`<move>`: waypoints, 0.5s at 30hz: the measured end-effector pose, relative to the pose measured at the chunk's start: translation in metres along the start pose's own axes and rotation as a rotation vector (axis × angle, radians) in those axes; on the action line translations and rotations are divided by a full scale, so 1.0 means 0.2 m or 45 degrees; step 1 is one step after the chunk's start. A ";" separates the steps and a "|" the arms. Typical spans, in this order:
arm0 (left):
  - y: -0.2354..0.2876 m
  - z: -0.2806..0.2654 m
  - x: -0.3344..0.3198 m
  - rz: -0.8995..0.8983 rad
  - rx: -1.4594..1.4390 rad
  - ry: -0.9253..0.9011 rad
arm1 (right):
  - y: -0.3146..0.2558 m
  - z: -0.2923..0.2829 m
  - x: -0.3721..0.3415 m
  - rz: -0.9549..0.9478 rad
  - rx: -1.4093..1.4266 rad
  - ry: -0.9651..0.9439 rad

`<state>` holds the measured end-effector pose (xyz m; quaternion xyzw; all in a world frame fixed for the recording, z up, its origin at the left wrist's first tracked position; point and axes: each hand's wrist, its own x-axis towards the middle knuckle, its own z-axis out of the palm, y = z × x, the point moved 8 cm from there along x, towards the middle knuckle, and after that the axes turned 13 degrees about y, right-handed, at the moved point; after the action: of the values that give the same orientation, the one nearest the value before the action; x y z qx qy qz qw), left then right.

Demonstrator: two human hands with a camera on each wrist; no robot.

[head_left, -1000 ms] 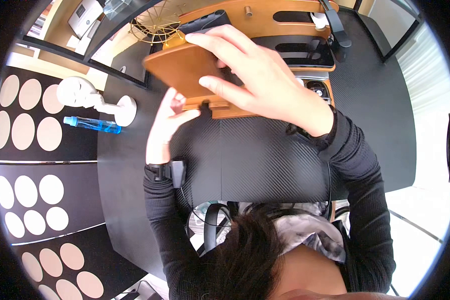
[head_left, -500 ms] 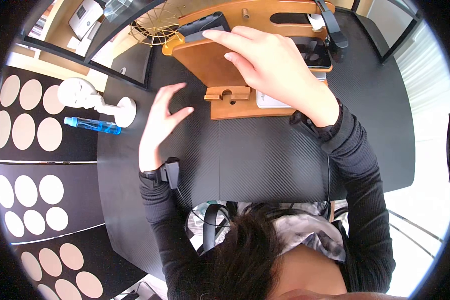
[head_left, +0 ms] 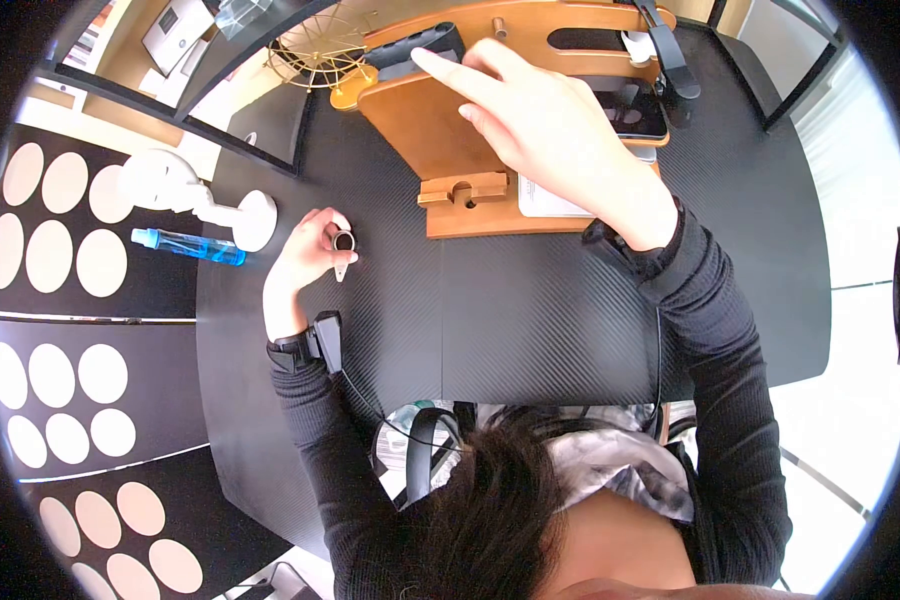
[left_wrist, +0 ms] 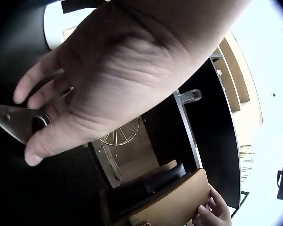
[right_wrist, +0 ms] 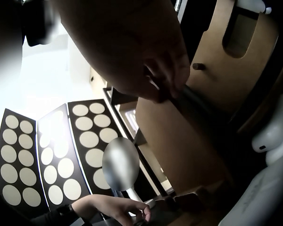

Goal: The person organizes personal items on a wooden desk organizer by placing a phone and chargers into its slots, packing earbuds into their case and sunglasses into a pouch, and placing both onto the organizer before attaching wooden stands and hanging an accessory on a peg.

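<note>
Over the left part of the desk, my left hand (head_left: 300, 258) pinches a small silver teardrop-shaped piece (left_wrist: 10, 121) between thumb and fingers. It has a dark round ring at its wide end and a tapered tip, much like a folding loupe. My right hand (head_left: 560, 130) grips the upper edge of a brown wooden panel (head_left: 425, 125), its index finger stretched along the top. The panel leans upright on a wooden desk organizer (head_left: 450, 222) with a notched ledge at the front. A dark case (head_left: 415, 52) shows behind the panel.
A white sculpted stand (head_left: 258, 220) and a blue bottle (head_left: 192, 246) lie to the left. At the back are a gold wheel ornament (head_left: 315, 55) and a black shelf frame (head_left: 230, 140). A phone (head_left: 635, 120) lies on the organizer. A cable runs from the left wrist camera.
The panel has swung back and right with my right hand, uncovering the notched ledge. My left hand has moved left and nearer me, from open fingers to holding the silver piece.
</note>
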<state>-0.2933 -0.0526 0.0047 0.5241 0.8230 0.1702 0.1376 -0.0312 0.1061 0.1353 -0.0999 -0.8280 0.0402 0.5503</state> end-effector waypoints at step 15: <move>0.72 -0.14 -0.14 0.428 -1.612 0.230 | -0.33 0.17 -0.18 0.098 0.634 -0.525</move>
<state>-0.1751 -0.0260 0.0915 0.4469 0.4794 0.6836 0.3211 -0.0562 0.0349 0.1011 0.0166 -0.8823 0.2816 0.3767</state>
